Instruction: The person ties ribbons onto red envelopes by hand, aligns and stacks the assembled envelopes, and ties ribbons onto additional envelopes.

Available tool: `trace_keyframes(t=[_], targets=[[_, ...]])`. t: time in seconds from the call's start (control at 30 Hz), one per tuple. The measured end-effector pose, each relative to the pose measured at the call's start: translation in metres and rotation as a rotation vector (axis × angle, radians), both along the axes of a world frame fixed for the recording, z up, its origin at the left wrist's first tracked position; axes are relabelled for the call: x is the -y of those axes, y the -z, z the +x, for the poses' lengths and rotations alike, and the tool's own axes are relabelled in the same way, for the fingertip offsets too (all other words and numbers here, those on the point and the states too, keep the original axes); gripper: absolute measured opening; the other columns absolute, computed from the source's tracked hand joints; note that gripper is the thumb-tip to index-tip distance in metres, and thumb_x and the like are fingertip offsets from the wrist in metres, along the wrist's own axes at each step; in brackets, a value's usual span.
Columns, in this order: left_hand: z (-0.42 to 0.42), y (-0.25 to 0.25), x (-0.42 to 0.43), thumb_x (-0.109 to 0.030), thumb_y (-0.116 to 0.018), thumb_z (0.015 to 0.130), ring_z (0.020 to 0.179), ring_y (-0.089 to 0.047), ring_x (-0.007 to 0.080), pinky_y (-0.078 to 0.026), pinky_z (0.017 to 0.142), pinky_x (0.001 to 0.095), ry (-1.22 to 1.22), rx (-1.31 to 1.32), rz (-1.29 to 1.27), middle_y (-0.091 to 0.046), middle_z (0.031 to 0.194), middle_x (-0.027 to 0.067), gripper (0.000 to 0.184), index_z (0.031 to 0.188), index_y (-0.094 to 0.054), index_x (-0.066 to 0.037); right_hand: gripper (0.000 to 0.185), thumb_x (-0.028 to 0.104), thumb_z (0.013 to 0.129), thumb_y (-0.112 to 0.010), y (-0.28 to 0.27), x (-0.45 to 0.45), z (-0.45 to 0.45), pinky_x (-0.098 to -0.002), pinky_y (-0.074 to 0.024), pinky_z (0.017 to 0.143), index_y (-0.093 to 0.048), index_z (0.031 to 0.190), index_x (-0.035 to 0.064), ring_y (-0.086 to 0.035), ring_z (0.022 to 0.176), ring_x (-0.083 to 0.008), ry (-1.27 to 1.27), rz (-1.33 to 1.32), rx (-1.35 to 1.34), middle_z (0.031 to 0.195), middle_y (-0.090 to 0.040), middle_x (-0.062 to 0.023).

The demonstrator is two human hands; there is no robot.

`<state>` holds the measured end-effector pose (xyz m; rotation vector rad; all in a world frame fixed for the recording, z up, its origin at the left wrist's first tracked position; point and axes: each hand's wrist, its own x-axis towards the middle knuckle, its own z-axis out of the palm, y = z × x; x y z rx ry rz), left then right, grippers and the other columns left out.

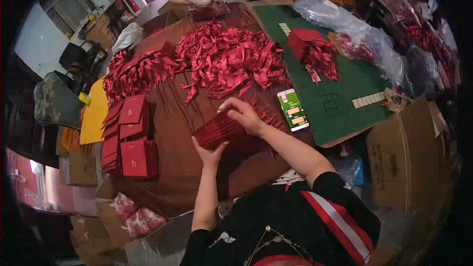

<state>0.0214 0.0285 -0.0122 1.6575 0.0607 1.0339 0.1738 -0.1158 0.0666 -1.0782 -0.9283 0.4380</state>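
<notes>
The left hand (209, 153) grasps the lower left of the stack (217, 132), over the table (172, 113); whether the curled right hand (244, 116) grips, I cannot tell. Its long axis slants up rightward, bare tabletop at left.

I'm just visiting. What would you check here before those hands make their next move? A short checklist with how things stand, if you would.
1. Left hand holding the red bundle: ok, thumb on its near side.
2. Right hand gripping too: cannot tell; it curls over the bundle, fingertip contact unclear.
3. Phone clear of both hands: ok, lying to their right.
4. Red packets clear of the hands: ok, stacked at the left.
5. Ribbon pile tidy: not ok, jumbled beyond the hands.
</notes>
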Motion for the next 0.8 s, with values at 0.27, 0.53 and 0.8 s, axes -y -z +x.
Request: trace_keyframes(t=[0.27, 0.53, 0.8], targets=[[-0.003, -0.011, 0.005, -0.020, -0.099, 0.058, 0.117, -0.059, 0.0254, -0.044, 0.105, 0.0420, 0.036, -0.224, -0.140, -0.062, 0.121, 0.0098, 0.091, 0.131, -0.047, -0.002, 0.038, 0.041, 0.100, -0.056, 0.018, 0.004, -0.002, -0.0336, -0.0401, 0.099, -0.058, 0.115, 0.0052, -0.055, 0.110, -0.0176, 0.050, -0.072, -0.017, 0.110, -0.058, -0.0063], [-0.003, -0.023, 0.004, -0.014, -0.090, 0.068, 0.109, -0.063, 0.0294, -0.043, 0.103, 0.0428, -0.102, -0.339, 0.215, -0.069, 0.112, 0.0082, 0.044, 0.107, -0.071, -0.006, 0.041, 0.037, 0.103, -0.053, 0.017, 0.003, -0.001, -0.0341, -0.0390, 0.104, -0.058, 0.125, 0.0031, -0.055, 0.117, -0.0204, 0.118, -0.053, -0.014, 0.120, -0.059, -0.0096], [-0.023, -0.030, -0.036, -0.008, -0.091, 0.070, 0.109, -0.064, 0.0228, -0.052, 0.094, 0.0377, 0.021, -0.181, -0.279, -0.064, 0.123, 0.0105, 0.069, 0.129, -0.055, 0.000, 0.057, 0.028, 0.091, -0.073, -0.011, 0.042, 0.040, -0.0359, -0.0417, 0.107, -0.051, 0.139, 0.0049, -0.057, 0.122, -0.0231, 0.279, -0.207, 0.083, 0.137, -0.056, -0.0103]])
